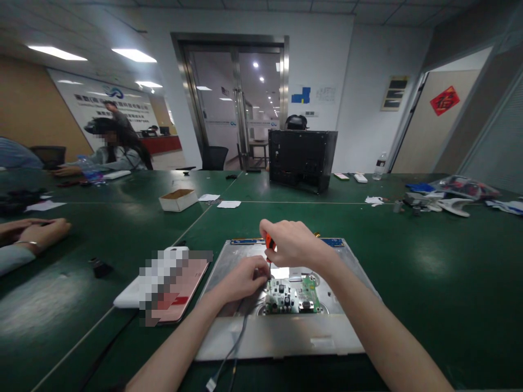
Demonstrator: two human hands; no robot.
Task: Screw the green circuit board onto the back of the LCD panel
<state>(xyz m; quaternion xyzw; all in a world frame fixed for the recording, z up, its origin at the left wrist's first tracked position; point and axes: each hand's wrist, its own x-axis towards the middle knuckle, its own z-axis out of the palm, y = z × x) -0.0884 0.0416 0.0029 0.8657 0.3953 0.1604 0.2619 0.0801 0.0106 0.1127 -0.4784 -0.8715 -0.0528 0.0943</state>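
In the head view, my right hand [296, 242] is wrapped round a screwdriver [268, 243] with an orange and black handle. Its thin shaft points down at the upper left corner of a green circuit board [293, 296]. My left hand [245, 279] is closed beside the shaft, fingertips pressed together near the board's left edge; what they pinch, if anything, is hidden. The board lies on a flat silver metal panel [347, 272] with a pale lower strip. A cable [238, 343] with a white plug runs from under my left hand over the panel's front edge.
Left of the panel, a white object [131, 291] and a pink, phone-like slab [192, 288] lie partly blurred. A small black piece [100, 267] sits farther left, near another person's hands [44, 237]. Beyond are an open box [178, 200], a black monitor-like casing [302, 160] and a bottle [379, 166].
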